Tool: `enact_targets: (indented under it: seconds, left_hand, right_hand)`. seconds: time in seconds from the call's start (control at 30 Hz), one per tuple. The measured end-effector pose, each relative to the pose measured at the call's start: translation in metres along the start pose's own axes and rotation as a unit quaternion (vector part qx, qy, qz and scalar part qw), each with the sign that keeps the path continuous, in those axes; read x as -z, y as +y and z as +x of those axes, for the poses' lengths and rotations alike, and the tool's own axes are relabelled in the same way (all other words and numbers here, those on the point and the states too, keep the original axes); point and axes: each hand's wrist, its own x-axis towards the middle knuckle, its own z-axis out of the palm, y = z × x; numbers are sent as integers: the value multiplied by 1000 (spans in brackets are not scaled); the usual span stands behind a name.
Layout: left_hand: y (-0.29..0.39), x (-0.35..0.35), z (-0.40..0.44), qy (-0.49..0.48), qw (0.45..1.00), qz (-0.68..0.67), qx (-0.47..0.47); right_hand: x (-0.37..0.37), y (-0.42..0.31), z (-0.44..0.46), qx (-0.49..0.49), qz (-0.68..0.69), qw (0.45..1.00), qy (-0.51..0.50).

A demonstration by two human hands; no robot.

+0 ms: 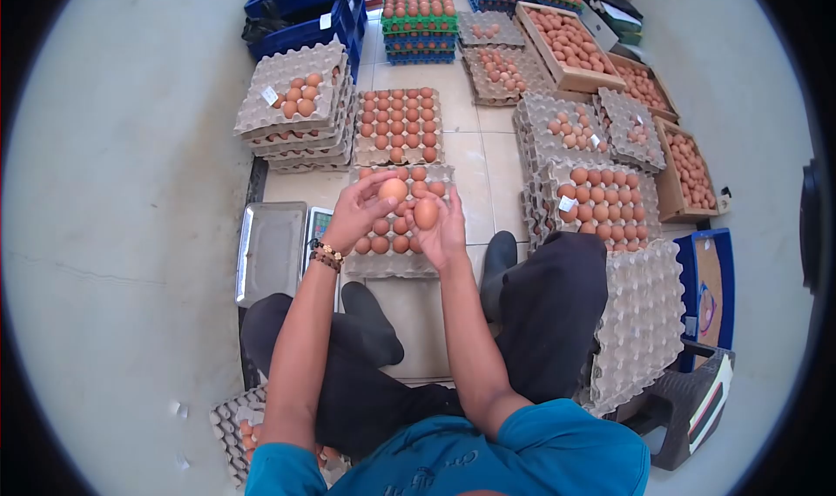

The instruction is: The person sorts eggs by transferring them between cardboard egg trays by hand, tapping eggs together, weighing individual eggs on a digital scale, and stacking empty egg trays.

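Between the thumb and fingers of my left hand (355, 210) is a light brown egg (393, 190). My right hand (446, 233) holds a second, browner egg (426, 214), resting against its fingers. Both hands are above a grey cardboard egg tray (396, 267) on the floor between my boots. Rows of brown eggs sit in that tray, partly hidden by my hands. Just beyond it lies another tray (360, 154) with many brown eggs.
A scale with a metal pan (272, 252) stands at left, below stacked trays (292, 69). At right are more egg trays (601, 202), wooden boxes (570, 76) of eggs and stacked bare trays (640, 313). Green and blue plastic trays (420, 39) stand at the back.
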Motion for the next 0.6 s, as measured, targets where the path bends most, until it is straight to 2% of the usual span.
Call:
enact_targets:
  seconds: [0.07, 0.17, 0.3, 0.43, 0.47, 0.6]
  left_hand:
    - [-12, 6, -9, 11, 986, -167, 24]
    - [-42, 12, -19, 62, 939, -338, 1]
    - [-61, 16, -36, 64, 883, -465, 15]
    - [-65, 25, -41, 76, 896, -437, 13]
    - [-67, 28, -43, 79, 885, -459, 9]
    - [-101, 55, -45, 155, 901, -404, 7]
  right_hand:
    - [13, 7, 1, 14, 71, 997, -38]
    - [13, 7, -5, 25, 110, 991, -73]
    - [18, 12, -6, 26, 70, 992, -98]
    - [25, 20, -8, 2, -25, 995, -94]
    - [28, 24, -9, 17, -63, 995, -81]
    - [44, 46, -9, 46, -217, 973, -57]
